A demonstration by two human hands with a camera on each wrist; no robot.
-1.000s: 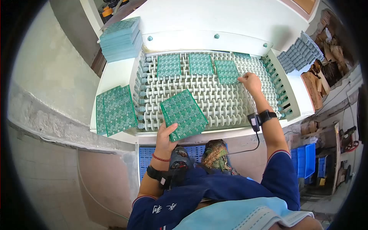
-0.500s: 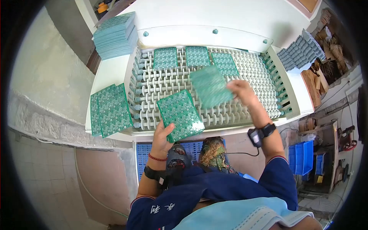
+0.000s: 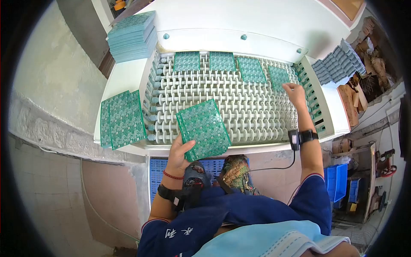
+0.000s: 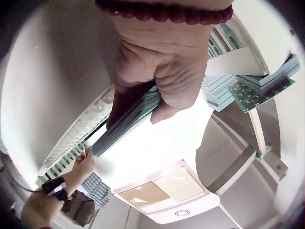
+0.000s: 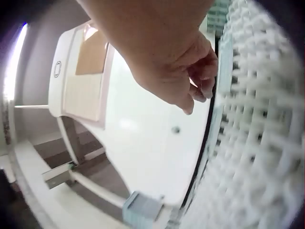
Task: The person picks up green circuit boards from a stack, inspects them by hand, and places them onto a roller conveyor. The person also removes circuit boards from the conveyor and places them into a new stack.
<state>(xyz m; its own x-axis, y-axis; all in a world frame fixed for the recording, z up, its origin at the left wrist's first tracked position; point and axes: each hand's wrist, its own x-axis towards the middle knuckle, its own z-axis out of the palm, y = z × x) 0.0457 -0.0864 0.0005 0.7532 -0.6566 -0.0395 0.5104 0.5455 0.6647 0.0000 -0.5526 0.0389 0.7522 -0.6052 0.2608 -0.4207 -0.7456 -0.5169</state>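
Left hand [image 3: 178, 153] grips stacked boards [image 3: 205, 128]; right hand [image 3: 296, 94], grip unclear, should settle the single board [image 3: 278, 77] flat near the roller bed [image 3: 257, 105]'s far-right corner.

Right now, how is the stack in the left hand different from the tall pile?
The held stack is thin; the tall pile is much thicker. The left hand grips the held stack; the tall pile rests on the white ledge. Both have green patterned tops.

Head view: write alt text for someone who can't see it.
A person's left hand holds a stack of green circuit boards at the near edge of white rollers. The right hand is beside the rightmost board of four in a row on the far side.
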